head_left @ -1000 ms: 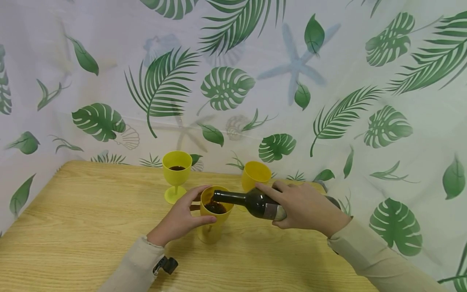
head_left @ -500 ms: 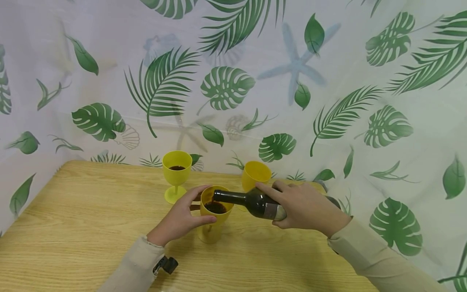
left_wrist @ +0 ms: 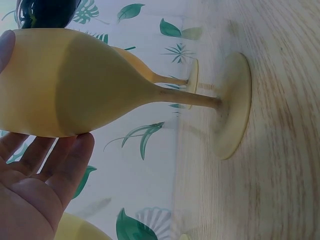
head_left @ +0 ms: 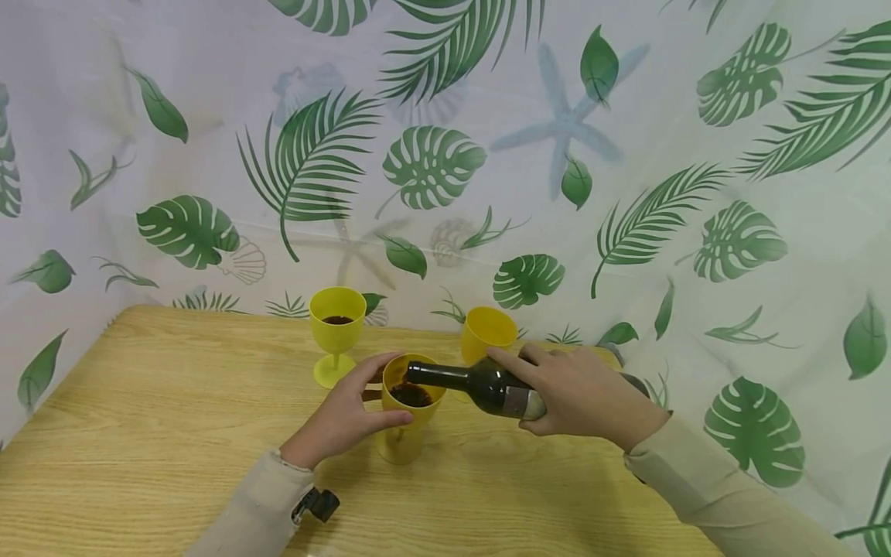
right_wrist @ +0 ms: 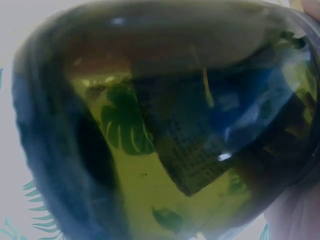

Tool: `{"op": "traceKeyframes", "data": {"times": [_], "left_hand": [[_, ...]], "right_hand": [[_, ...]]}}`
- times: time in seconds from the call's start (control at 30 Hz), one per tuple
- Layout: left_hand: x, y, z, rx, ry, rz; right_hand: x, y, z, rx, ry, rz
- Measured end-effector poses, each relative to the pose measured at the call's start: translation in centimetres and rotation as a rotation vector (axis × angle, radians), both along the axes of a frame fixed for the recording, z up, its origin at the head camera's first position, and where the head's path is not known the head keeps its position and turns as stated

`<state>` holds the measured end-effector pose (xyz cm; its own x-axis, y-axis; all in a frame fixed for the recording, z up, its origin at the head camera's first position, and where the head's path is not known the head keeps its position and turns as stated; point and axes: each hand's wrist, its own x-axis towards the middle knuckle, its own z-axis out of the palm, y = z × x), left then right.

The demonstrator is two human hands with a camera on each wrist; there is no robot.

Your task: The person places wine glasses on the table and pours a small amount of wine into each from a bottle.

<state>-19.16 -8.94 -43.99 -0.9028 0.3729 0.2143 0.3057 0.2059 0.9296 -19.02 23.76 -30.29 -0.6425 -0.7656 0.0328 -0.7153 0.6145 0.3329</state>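
Note:
My left hand [head_left: 341,422] holds the bowl of a yellow goblet [head_left: 426,418], thumb in front and fingers at its side. In the left wrist view its foot stands on the table, and the left hand [left_wrist: 37,185] touches the bowl. My right hand [head_left: 585,394] grips a dark glass wine bottle [head_left: 490,387], tipped nearly level. The bottle's mouth is over the goblet, inside the far-left rim. Dark liquid [head_left: 411,395] lies in the goblet. Up close, the right wrist view is filled by the bottle's glass [right_wrist: 170,125], with part of the hand [right_wrist: 295,215] at its edge.
A second yellow goblet [head_left: 337,334] with dark liquid stands behind my left hand. Another goblet [head_left: 486,340] stands behind the bottle, its lower part hidden. The wooden table [head_left: 174,433] backs onto a leaf-printed curtain [head_left: 445,240].
The liquid in the held goblet was churned a second ago; its surface looks smoother and slightly fuller now. Both hands and the bottle stay in place.

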Motion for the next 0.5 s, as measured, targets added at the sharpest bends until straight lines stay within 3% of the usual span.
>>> {"op": "traceKeyframes", "data": {"times": [0.5], "left_hand": [[0.03,0.06,0.06,-0.002,0.000,-0.003]], "right_hand": [[0.14,0.07,0.09,-0.004,-0.002,0.005]]}}
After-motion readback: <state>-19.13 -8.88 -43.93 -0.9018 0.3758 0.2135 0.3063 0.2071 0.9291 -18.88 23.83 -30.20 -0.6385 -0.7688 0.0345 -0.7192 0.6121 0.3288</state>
